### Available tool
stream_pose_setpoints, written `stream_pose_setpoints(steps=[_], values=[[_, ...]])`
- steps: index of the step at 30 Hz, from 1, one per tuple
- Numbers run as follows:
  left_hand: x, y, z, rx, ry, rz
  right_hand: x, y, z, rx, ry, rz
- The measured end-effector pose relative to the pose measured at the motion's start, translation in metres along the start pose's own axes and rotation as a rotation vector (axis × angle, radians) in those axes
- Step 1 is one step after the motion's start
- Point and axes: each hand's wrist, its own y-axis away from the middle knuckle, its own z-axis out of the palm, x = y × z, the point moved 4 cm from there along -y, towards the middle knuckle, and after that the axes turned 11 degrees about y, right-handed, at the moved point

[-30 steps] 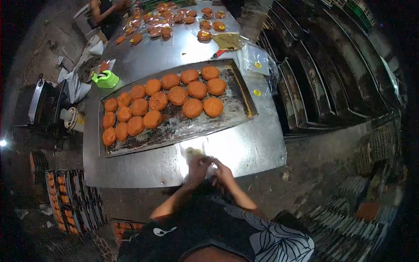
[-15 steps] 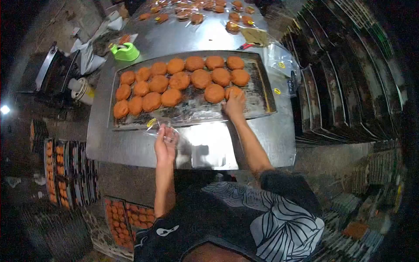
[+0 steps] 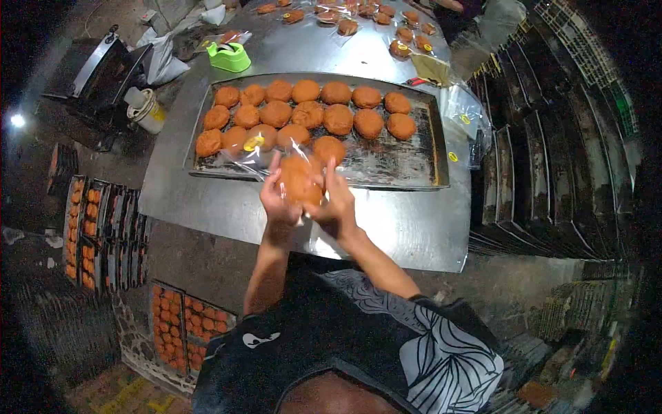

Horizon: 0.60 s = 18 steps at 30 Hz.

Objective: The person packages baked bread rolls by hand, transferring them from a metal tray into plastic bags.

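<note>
A round orange-brown baked cake [image 3: 301, 181] is between my two hands, just over the front edge of the baking tray [image 3: 386, 186]. My left hand [image 3: 277, 196] grips its left side together with a clear plastic bag [image 3: 248, 155] that has a yellow label. From the right, my right hand [image 3: 336, 207] holds the same cake, its fingers pointing up. The bag's exact fit around the cake is blurred. Rows of similar cakes [image 3: 338, 119] lie on the tray behind my hands.
A green tape dispenser [image 3: 229, 58] stands behind the tray's left corner. Bagged cakes [image 3: 348, 26] lie at the table's far end. Clear bags [image 3: 463, 114] lie at the right. Tray racks [image 3: 552, 159] stand beyond the table's right side. A person's arm [image 3: 452, 5] shows at the top.
My right hand has lifted a cake from the tray's front row and moved left to meet my left hand and the bag. The view has shifted.
</note>
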Motion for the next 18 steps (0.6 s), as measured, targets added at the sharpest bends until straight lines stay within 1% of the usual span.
stream_pose_setpoints(steps=[1,2,3,4,5,6,7,8,10,12,13,14,15,16,17,18], values=[[-0.007,0.004,0.003,-0.004,0.049,-0.109,-0.003,0.006,-0.005,0.049,-0.022,0.000],[-0.016,0.006,0.002,-0.036,0.004,-0.125,-0.002,0.005,-0.008,0.103,-0.042,-0.004],[-0.024,0.011,0.016,0.020,-0.137,-0.024,0.002,0.002,-0.002,0.032,-0.001,0.105],[-0.031,0.019,0.027,0.089,-0.276,0.074,-0.001,-0.013,0.004,0.045,-0.114,0.150],[-0.036,0.016,0.022,0.084,-0.180,-0.019,-0.004,-0.018,0.003,-0.049,-0.144,0.186],[-0.031,0.017,0.014,0.086,-0.186,-0.021,-0.006,-0.021,0.005,-0.134,-0.180,0.217],[-0.030,0.020,0.002,0.149,-0.252,-0.212,-0.005,-0.015,-0.002,-0.033,-0.156,0.061],[-0.030,0.027,-0.013,0.217,-0.318,-0.401,0.001,-0.006,-0.007,-0.017,-0.173,0.152],[-0.044,0.040,-0.037,-0.208,-0.778,-0.369,0.038,-0.033,-0.004,-0.749,0.248,0.268],[-0.067,0.054,-0.111,-0.422,-1.334,-0.607,0.079,-0.086,-0.001,-0.285,0.083,0.264],[-0.070,0.059,-0.096,-0.713,-1.641,-0.367,0.081,-0.121,-0.003,-0.225,0.116,0.234],[-0.075,0.070,-0.082,-1.004,-1.906,-0.083,0.073,-0.145,-0.005,-0.173,0.152,0.204],[-0.084,0.069,-0.117,-0.998,-1.985,-0.112,0.071,-0.144,-0.001,-0.164,0.159,0.205],[-0.088,0.068,-0.141,-1.013,-1.987,-0.105,0.063,-0.139,0.001,-0.018,0.188,0.072],[-0.089,0.063,-0.162,-0.951,-1.960,-0.190,0.057,-0.127,0.003,0.129,0.215,-0.062],[-0.089,0.056,-0.173,-0.886,-1.928,-0.266,0.063,-0.091,0.007,-0.102,-0.029,-0.116]])
